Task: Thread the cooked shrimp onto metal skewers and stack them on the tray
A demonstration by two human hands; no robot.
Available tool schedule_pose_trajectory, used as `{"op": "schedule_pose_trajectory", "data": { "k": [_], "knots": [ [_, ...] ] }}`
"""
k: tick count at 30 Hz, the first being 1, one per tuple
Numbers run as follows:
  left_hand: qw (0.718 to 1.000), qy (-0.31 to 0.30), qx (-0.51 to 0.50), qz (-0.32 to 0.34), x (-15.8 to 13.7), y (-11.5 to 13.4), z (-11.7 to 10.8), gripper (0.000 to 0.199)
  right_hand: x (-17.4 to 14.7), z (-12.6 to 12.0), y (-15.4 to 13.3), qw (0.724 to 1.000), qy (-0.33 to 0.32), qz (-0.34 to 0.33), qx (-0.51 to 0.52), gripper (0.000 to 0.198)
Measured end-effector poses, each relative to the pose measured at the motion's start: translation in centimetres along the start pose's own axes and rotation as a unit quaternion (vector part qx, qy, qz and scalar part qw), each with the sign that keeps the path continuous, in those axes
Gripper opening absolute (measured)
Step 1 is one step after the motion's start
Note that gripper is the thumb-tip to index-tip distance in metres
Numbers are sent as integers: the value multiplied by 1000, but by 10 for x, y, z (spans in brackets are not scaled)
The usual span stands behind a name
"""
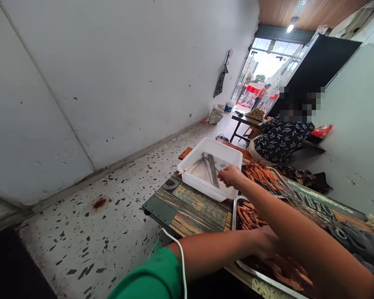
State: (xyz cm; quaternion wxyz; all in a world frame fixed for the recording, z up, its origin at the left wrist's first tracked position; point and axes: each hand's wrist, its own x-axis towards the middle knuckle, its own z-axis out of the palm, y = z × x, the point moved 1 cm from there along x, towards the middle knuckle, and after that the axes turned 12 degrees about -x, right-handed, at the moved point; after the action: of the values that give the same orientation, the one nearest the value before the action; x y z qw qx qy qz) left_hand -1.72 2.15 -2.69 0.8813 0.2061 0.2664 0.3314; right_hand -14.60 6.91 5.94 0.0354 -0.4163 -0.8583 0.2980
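Observation:
My right hand [230, 176] is closed over the near right part of a white plastic tub [191, 178], its fingers pinching what looks like a thin metal skewer. Several metal skewers [214, 176] lie together inside this tub. A thin stick with a pale tip [187, 169] rests across the left rim. My left hand [266, 245] is down at a metal tray [234, 216] of reddish-brown meat strips [249, 215]. The right forearm crosses above it and hides part of it, so its grip is unclear.
Behind the tray, skewered orange-red meat [263, 176] lies with its skewers pointing right. Dark cloth [355, 241] lies at the right on the plank table [202, 203]. A white cord [182, 257] hangs by my left arm. Another person in a patterned shirt [277, 139] sits beyond.

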Motion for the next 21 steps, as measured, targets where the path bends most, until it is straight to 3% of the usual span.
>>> {"op": "schedule_pose_trajectory", "data": {
  "k": [4, 6, 9, 12, 14, 17, 19, 21],
  "knots": [
    [998, -21, -14, 56, -9, 3, 7, 8, -39, -41, 19, 998, -15, 37, 50, 24],
    [996, -46, -24, 66, -12, 5, 9, 7, -71, -63, 33, 996, 5, 25, 84, 29],
    [989, -27, -33, 139, -19, 9, 9, 13, -135, -81, 69, 988, 74, 24, 132, 31],
    [975, 30, -36, 215, -29, 15, 12, 21, -212, -73, 124, 963, 231, 79, 109, 39],
    [963, 54, -15, 265, -35, 17, 16, 23, -262, -56, 165, 933, 330, 130, 62, 38],
    [954, 87, 26, 285, -42, 19, 21, 29, -322, -33, 227, 869, 449, 198, -56, 31],
    [951, 102, 55, 286, -43, 19, 23, 30, -349, -25, 266, 853, 461, 188, -157, 31],
    [949, 108, 70, 287, -44, 18, 24, 32, -365, -22, 301, 861, 405, 163, -261, 35]
  ]
}}
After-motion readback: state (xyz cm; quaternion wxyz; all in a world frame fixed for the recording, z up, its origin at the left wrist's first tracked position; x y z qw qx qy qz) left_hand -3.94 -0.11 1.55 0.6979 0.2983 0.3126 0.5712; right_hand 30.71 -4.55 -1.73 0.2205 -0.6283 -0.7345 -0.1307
